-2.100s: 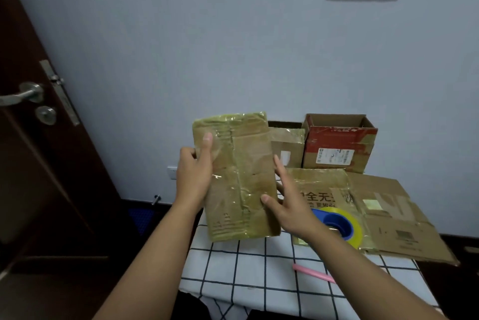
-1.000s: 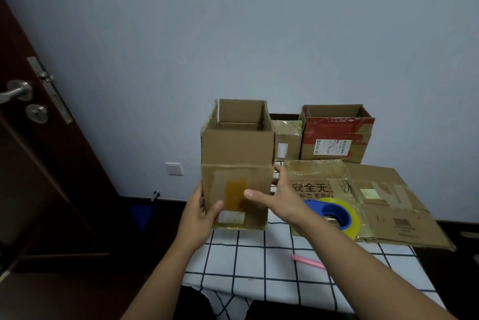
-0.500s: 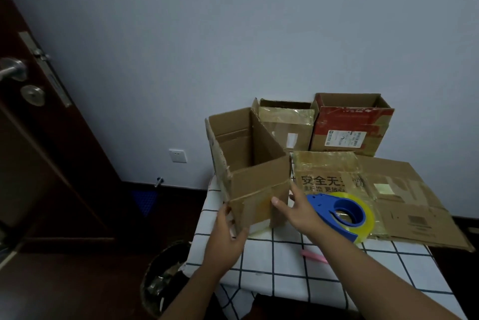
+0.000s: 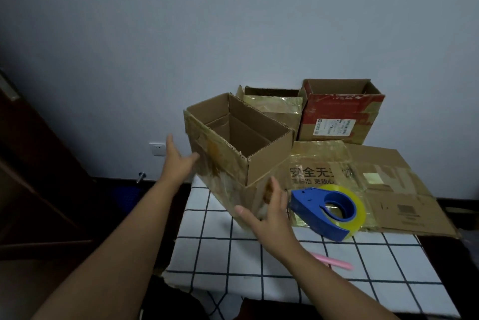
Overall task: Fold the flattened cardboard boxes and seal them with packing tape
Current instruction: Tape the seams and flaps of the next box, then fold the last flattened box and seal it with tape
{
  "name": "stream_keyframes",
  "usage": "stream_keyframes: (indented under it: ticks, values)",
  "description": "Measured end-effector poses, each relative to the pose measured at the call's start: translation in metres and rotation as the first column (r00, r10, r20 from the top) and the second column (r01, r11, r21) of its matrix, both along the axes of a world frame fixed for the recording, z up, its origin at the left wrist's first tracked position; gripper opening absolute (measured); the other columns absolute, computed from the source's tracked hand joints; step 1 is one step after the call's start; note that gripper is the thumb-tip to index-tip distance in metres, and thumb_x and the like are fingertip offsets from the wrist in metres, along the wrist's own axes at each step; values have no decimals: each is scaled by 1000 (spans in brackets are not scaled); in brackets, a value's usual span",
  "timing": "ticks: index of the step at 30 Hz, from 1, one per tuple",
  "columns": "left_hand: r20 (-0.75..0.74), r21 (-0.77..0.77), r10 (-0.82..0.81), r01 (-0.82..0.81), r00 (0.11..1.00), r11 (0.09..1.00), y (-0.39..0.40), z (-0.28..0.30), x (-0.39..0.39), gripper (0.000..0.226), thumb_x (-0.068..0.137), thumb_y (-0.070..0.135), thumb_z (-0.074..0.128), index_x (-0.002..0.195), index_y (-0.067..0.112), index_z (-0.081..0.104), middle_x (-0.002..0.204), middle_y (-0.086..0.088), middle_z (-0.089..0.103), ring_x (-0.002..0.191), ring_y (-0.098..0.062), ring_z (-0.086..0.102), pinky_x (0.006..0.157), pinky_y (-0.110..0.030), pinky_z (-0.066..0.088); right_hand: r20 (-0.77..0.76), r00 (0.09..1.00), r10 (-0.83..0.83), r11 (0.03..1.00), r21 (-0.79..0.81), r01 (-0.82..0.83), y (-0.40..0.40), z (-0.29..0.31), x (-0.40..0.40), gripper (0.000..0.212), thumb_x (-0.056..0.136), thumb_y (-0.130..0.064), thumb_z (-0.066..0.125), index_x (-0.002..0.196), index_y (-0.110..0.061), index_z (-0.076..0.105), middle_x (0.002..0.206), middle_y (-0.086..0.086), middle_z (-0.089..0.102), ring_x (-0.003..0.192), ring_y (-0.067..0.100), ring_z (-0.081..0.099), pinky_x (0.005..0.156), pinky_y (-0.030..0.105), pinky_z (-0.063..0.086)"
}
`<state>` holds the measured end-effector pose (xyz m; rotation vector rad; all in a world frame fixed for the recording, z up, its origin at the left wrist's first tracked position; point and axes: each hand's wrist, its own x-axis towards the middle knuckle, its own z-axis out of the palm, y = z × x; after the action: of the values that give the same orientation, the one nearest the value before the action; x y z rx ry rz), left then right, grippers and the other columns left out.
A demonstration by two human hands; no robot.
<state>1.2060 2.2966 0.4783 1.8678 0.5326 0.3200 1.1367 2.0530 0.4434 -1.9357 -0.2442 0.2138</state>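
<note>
An unfolded brown cardboard box (image 4: pixel 233 161) stands tilted on the table's left rear corner, its open top facing me. My left hand (image 4: pixel 177 161) is spread flat, thumb touching the box's left side. My right hand (image 4: pixel 269 212) lies with straight fingers against the box's lower front corner. A blue tape dispenser with yellowish tape (image 4: pixel 329 212) lies just right of my right hand, on flattened cardboard (image 4: pixel 394 190).
Two open boxes stand against the wall: a tape-covered one (image 4: pixel 274 106) and a red one (image 4: pixel 339 112). A pink pen-like object (image 4: pixel 334 263) lies on the white grid tablecloth (image 4: pixel 259 260). A dark door (image 4: pixel 31 169) is at the left.
The flat box was opened into a rectangular tube and lowered from in front of me onto the table's left corner. Both hands went from gripping it to resting flat against its sides.
</note>
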Motion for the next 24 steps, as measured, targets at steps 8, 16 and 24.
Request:
stream_keyframes:
  ticks: [8, 16, 24]
  values:
    - [17, -77, -8, 9, 1000, 997, 25, 1, 44, 85, 89, 16, 69, 155, 20, 15, 152, -3, 36, 139, -27, 33, 106, -37, 31, 106, 994, -32, 993, -109, 44, 10, -1, 79, 77, 94, -43, 61, 154, -26, 16, 155, -1, 23, 137, 19, 38, 110, 44, 41]
    - [72, -80, -2, 7, 997, 997, 13, -21, 65, 75, 86, 17, 73, 145, 27, 27, 133, 1, 45, 117, -16, 47, 102, -40, 46, 85, 994, -75, 984, -152, 87, -6, 5, 174, 76, 96, -25, 62, 156, -32, 16, 151, 3, 41, 137, 23, 41, 107, 35, 37]
    - [51, -41, -39, 41, 998, 998, -7, -34, 79, 76, 90, 12, 67, 147, 34, 22, 140, -1, 46, 125, -21, 51, 105, -44, 44, 13, 985, -169, 983, -71, 170, -15, 3, 207, 72, 91, -23, 63, 150, -35, 24, 141, -3, 51, 130, 21, 48, 108, 49, 43]
